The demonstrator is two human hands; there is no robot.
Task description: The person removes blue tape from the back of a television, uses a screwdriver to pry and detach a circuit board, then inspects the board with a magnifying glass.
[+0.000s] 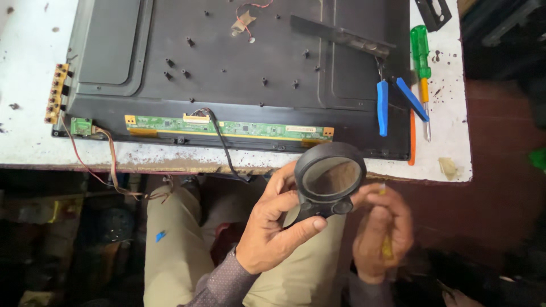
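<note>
Black-framed magnifying glass sits gripped in the left hand over the lap, just off the table edge. The right hand pinches a small yellowish thing, blurred. Either could slip floorward; blue-handled pliers crowd the table's right margin.

TV panel lies on the bench, pliers on its right edge, screwdriver just right of those.
</note>
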